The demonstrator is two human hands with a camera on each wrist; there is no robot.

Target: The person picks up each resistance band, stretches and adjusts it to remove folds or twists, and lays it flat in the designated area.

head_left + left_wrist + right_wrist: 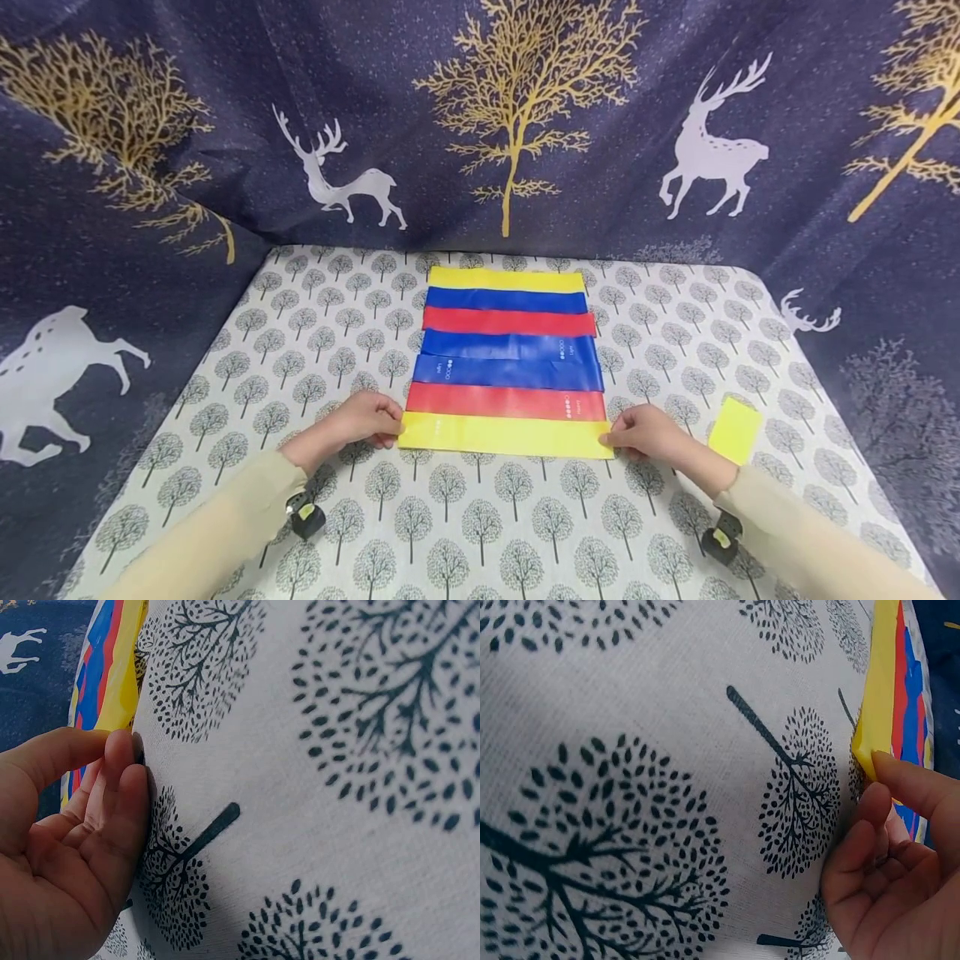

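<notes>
Several flat resistance bands in yellow, blue and red lie edge to edge in rows on the table. Nearest the person is a yellow resistance band [506,435], stretched out straight from side to side. At its left end, the left hand [367,419] pinches the corner between thumb and fingers. The right hand [648,432] pinches the opposite end, where the right wrist view shows the yellow band [877,682] slightly lifted and folded at the corner. Just behind it lies a red band [502,402], with a blue band [510,373] beyond that.
A small yellow rectangular piece [735,429] lies to the right, beside the right forearm. White cloth printed with trees covers the table [480,533]. Behind and at the sides hangs a dark blue curtain [577,192] with deer and golden trees.
</notes>
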